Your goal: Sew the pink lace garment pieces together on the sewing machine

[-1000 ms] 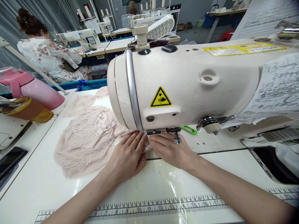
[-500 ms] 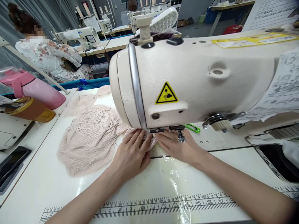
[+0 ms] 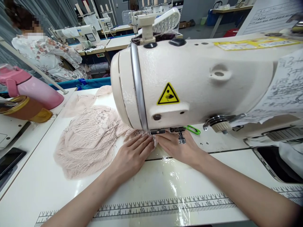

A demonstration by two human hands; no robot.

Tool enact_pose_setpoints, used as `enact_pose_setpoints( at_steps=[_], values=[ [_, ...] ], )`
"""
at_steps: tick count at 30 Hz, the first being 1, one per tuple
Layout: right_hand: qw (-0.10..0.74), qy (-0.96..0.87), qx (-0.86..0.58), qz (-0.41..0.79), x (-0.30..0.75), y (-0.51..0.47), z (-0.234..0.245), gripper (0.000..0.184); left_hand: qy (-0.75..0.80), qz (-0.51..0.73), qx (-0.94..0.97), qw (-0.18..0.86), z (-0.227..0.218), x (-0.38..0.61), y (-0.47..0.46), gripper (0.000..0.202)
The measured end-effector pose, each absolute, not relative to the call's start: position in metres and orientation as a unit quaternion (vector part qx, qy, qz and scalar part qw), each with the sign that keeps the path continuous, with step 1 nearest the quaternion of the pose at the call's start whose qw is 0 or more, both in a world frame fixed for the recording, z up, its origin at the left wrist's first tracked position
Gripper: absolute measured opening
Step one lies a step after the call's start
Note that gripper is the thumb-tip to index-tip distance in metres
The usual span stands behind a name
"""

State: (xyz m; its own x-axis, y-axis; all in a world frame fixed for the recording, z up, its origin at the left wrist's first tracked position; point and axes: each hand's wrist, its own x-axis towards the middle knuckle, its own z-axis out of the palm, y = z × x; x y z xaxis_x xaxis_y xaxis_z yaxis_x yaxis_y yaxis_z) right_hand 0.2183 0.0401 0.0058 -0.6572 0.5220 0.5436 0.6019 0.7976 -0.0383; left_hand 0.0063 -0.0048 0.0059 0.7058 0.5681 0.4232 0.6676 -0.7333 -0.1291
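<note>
Lace (image 3: 87, 142) under L hand (image 3: 131, 156), R hand (image 3: 177, 148)

Ruler (image 3: 142, 209) reaches 17; machine's (image 3: 201, 78) warning sign (image 3: 168, 94).

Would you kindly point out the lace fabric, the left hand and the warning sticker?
lace fabric (image 3: 87, 142): head view, middle of heap.
left hand (image 3: 131, 155): head view, back of hand.
warning sticker (image 3: 168, 94): head view, triangle's centre.
</note>
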Motion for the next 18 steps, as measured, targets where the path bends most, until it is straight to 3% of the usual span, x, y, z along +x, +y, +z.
enact_pose_setpoints(
  at_steps=[3, 9, 18],
  values=[
    [0.226, -0.911, -0.300, -0.170, 0.219, 0.037, 0.000, 0.031, -0.340, -0.186, -0.912, 0.134, 0.007, 0.004, -0.005, 0.030],
    [0.228, -0.903, -0.315, -0.180, 0.214, 0.028, -0.005, 0.016, -0.356, -0.153, -0.914, 0.118, 0.012, 0.000, -0.002, 0.028],
    [0.290, -0.913, -0.286, -0.033, 0.201, 0.032, -0.008, 0.012, -0.386, -0.185, -0.899, 0.095, 0.012, -0.001, -0.006, 0.024]
  ],
)
